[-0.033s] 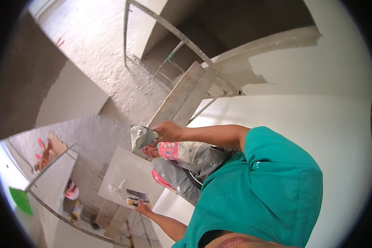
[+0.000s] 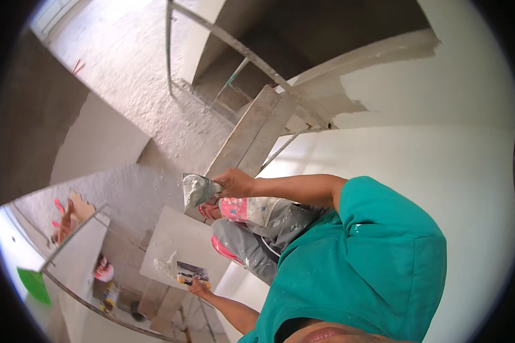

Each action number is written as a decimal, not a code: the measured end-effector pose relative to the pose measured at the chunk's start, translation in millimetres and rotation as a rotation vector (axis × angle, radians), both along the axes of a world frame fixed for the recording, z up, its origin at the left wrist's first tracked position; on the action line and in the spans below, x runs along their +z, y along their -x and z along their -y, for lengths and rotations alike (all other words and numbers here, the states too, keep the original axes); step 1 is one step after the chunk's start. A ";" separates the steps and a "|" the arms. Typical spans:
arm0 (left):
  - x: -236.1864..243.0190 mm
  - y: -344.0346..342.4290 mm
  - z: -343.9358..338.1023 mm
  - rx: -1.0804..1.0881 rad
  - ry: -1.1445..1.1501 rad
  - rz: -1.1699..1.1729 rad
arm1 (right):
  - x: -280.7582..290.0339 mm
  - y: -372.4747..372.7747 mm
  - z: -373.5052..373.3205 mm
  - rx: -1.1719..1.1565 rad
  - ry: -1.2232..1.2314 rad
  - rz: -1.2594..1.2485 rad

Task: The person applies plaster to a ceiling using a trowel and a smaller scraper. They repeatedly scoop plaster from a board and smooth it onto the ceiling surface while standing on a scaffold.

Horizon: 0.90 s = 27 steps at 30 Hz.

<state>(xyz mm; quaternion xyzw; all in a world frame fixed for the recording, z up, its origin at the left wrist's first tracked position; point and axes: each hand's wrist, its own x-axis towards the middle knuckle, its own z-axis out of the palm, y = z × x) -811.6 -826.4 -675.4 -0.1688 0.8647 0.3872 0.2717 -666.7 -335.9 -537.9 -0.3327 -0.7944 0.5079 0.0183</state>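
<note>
In the head view, the right hand (image 2: 234, 183) is closed in a full grip round the handle of a broad plastering trowel (image 2: 197, 190), whose blade carries grey plaster and hangs over the wooden planks (image 2: 252, 134) of a scaffold. Lower down, the left hand (image 2: 199, 287) is closed on the near edge of a flat square board (image 2: 174, 246) with a small heap of white plaster (image 2: 167, 266) on it. The person in a green shirt (image 2: 360, 268) stands beside a white plastered wall (image 2: 418, 148), with the rough grey floor (image 2: 131, 74) far below.

The right hand (image 2: 234, 183) gripped a plaster-smeared trowel (image 2: 197, 190); the left hand (image 2: 199, 287) held a flat hawk board (image 2: 174, 248) with a smaller putty knife (image 2: 191, 273).
</note>
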 end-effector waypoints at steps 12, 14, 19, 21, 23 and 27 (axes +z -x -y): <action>84.9 42.8 -113.1 -0.287 -0.045 0.089 | 102.0 -129.6 35.6 -0.421 -0.092 0.069; 105.1 50.0 -130.1 -0.402 -0.080 0.093 | 96.9 -150.1 56.5 -0.491 -0.219 -0.043; 127.7 71.5 -195.6 -0.687 -0.255 0.098 | 132.9 -184.8 84.1 -0.697 -0.040 0.092; 151.5 68.4 -210.1 -0.699 -0.333 0.196 | 165.5 -196.5 109.5 -0.802 0.042 0.121; 162.2 55.4 -261.6 -0.640 -0.398 0.275 | 169.5 -211.8 103.1 -0.875 0.082 0.103; 240.6 22.9 -285.9 -0.638 -0.562 0.486 | 238.3 -230.7 155.9 -1.015 -0.013 0.019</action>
